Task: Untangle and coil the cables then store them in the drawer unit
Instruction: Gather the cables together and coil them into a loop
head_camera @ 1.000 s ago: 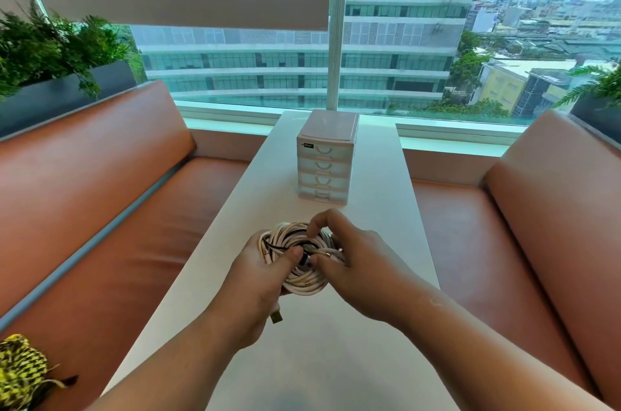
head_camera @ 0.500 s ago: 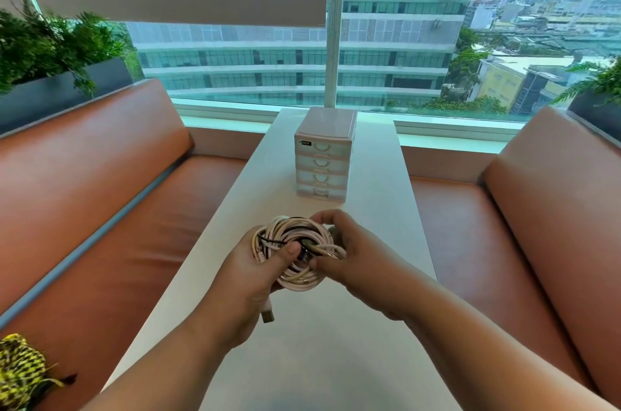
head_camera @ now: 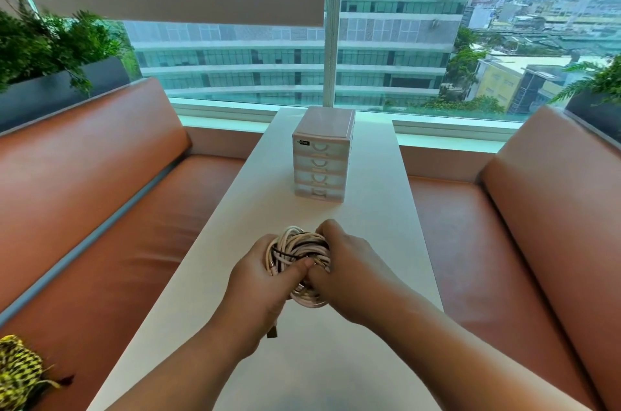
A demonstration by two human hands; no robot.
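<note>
A tangled bundle of white and black cables (head_camera: 295, 247) is held above the white table (head_camera: 379, 242). My left hand (head_camera: 260, 279) grips the bundle's left side, thumb pressed across its front. My right hand (head_camera: 349, 271) grips the right side, fingers curled over the top of the loops. A metal plug end (head_camera: 273, 331) hangs below my left hand. The small pale drawer unit (head_camera: 321, 155) stands farther along the table with all its drawers closed.
Brown leather benches (head_camera: 111, 209) flank the table on both sides. A window runs behind the drawer unit. Planters with green plants (head_camera: 43, 44) sit above both bench backs. A yellow-and-black woven thing (head_camera: 16, 370) lies at the lower left.
The view has shifted slightly. My hands have closed in on the bundle, and my left thumb now meets my right hand's fingers at the front.
</note>
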